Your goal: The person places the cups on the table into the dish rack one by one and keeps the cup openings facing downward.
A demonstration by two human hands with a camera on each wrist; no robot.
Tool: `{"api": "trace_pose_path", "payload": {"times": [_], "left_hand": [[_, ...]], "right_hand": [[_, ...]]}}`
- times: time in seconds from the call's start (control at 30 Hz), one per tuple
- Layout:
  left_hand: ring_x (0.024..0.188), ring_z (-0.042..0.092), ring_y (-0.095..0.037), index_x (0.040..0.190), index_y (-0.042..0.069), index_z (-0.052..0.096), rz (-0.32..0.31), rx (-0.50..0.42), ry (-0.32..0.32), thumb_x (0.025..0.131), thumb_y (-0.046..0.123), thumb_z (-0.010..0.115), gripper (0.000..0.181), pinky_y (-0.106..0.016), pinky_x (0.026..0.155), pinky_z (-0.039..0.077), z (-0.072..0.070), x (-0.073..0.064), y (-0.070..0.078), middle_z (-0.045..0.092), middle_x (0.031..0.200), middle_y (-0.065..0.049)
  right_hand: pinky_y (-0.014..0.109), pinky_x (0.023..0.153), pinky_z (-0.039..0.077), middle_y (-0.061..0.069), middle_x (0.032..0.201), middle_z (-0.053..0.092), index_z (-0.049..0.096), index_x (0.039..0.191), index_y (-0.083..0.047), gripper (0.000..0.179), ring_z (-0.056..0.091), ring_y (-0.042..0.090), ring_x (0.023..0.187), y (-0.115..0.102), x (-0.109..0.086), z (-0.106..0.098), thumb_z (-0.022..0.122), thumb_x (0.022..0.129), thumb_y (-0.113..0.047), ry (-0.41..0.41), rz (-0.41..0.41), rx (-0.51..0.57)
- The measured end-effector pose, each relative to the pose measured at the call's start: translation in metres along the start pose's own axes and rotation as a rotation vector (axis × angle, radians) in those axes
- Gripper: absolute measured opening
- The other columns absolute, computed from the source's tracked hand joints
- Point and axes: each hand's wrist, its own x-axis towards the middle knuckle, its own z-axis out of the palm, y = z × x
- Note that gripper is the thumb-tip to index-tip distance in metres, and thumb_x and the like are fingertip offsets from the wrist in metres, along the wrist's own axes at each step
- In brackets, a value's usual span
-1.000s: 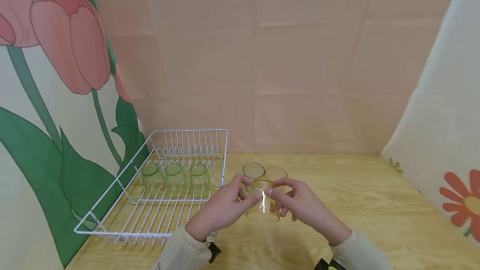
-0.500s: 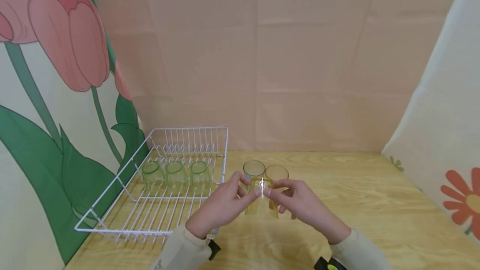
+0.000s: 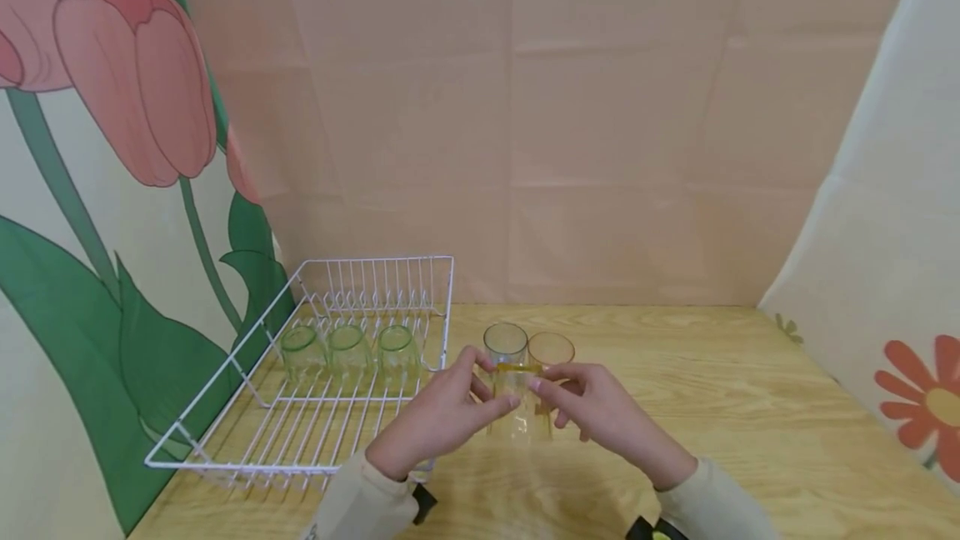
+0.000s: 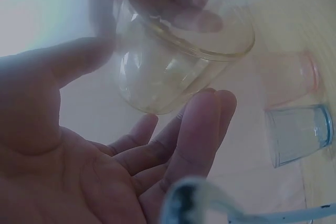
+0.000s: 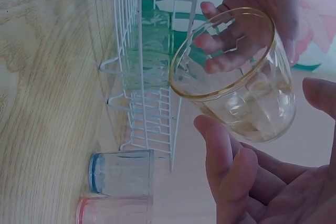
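Note:
Both hands hold a clear yellow-tinted glass point(image 3: 522, 423) in the air, with its wide mouth downward. In the head view the left hand point(image 3: 442, 415) is at its left side and the right hand point(image 3: 596, 407) at its right, with fingers near the yellow-edged base. Through the glass point(image 4: 168, 72), fingers of the other hand show in the left wrist view. In the right wrist view the right fingertips meet the glass point(image 5: 247, 98) below its rim; the thumb tip lies close to its side. Behind stand a blue-tinted glass point(image 3: 506, 342) and a pink-tinted glass point(image 3: 552, 348), mouths up.
A white wire dish rack point(image 3: 300, 467) stands on the left of the wood-grain table point(image 3: 712, 407). Inside it, upside down in a row, are a left green glass point(image 3: 302, 357), a middle one and a right green glass point(image 3: 398, 357). A plain cloth point(image 3: 637, 123) hangs behind.
The yellow-tinted glass has tilted between the hands, so its base now appears nearly edge-on. The left thumb has dropped slightly. Both hands otherwise stay in about the same place.

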Motion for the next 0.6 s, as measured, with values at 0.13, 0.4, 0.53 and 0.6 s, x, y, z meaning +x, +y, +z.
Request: {"api": "trace_pose_path", "payload": {"times": [0.13, 0.4, 0.53, 0.6], "left_hand": [[0.073, 0.064, -0.012, 0.126, 0.009, 0.047, 0.017, 0.014, 0.0, 0.093, 0.046, 0.069, 0.055, -0.034, 0.066, 0.053, 0.0, 0.0003, -0.0019, 0.069, 0.096, -0.004], [0.07, 0.063, -0.01, 0.13, 0.01, 0.049, 0.013, 0.016, -0.005, 0.09, 0.046, 0.072, 0.059, -0.032, 0.063, 0.052, 0.0007, 0.002, -0.0062, 0.068, 0.095, -0.002], [0.07, 0.064, -0.01, 0.13, 0.013, 0.05, 0.0, 0.012, -0.019, 0.087, 0.045, 0.075, 0.059, -0.033, 0.062, 0.052, 0.0001, 0.0012, -0.0049, 0.067, 0.096, -0.002], [0.071, 0.064, -0.01, 0.13, 0.014, 0.051, -0.001, 0.016, -0.023, 0.087, 0.044, 0.076, 0.058, -0.033, 0.063, 0.052, -0.0002, 0.0006, -0.0041, 0.067, 0.097, -0.003]], "right_hand": [[0.032, 0.045, 0.047, 0.005, 0.087, 0.073, 0.06, 0.13, 0.004, 0.061, 0.062, 0.02, 0.068, 0.001, -0.001, 0.0, 0.063, 0.096, -0.047, -0.006, -0.018, -0.001], [0.033, 0.045, 0.047, 0.004, 0.095, 0.074, 0.062, 0.127, 0.001, 0.053, 0.062, 0.022, 0.072, 0.0072, -0.0018, 0.0022, 0.065, 0.096, -0.043, -0.031, -0.058, -0.001], [0.035, 0.048, 0.049, 0.004, 0.097, 0.075, 0.059, 0.132, 0.001, 0.058, 0.063, 0.022, 0.074, 0.0068, -0.0018, 0.0032, 0.068, 0.094, -0.043, -0.03, -0.04, -0.005], [0.036, 0.049, 0.049, 0.004, 0.098, 0.075, 0.057, 0.134, 0.001, 0.062, 0.063, 0.021, 0.074, 0.0068, -0.0017, 0.0032, 0.069, 0.093, -0.044, -0.031, -0.041, -0.01]]}}
